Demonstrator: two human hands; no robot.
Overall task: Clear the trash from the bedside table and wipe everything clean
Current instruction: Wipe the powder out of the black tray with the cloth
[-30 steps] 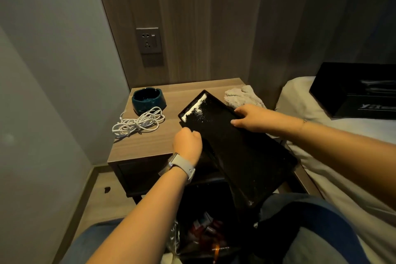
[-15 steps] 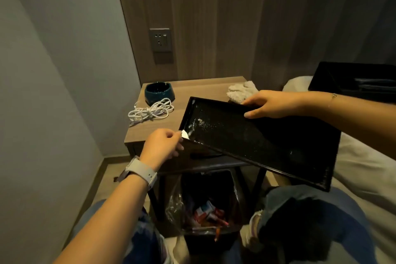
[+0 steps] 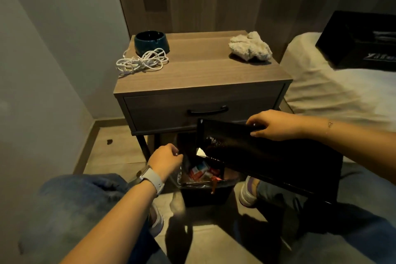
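Note:
My right hand [image 3: 276,124] grips the far edge of a black tray [image 3: 267,156], which tilts down to the left over a black trash bin [image 3: 205,195] on the floor under the bedside table [image 3: 203,70]. White crumbs cling to the tray's low end and a white scrap [image 3: 200,152] sits at its lowest corner, above the bin. The bin holds red and white wrappers [image 3: 201,171]. My left hand [image 3: 166,159] hovers at the bin's left rim with curled fingers; nothing shows in them. A crumpled pale cloth [image 3: 249,49] lies on the table's back right.
A dark ashtray [image 3: 151,42] and a coiled white cable [image 3: 141,62] sit on the table's back left. The table's drawer is closed. A bed [image 3: 342,88] with a black box [image 3: 360,40] is on the right. My knees flank the bin.
The tray came off the table and down to the bin, tilting more steeply. My left hand let go of the tray's corner and dropped to the bin's rim. The view tipped downward.

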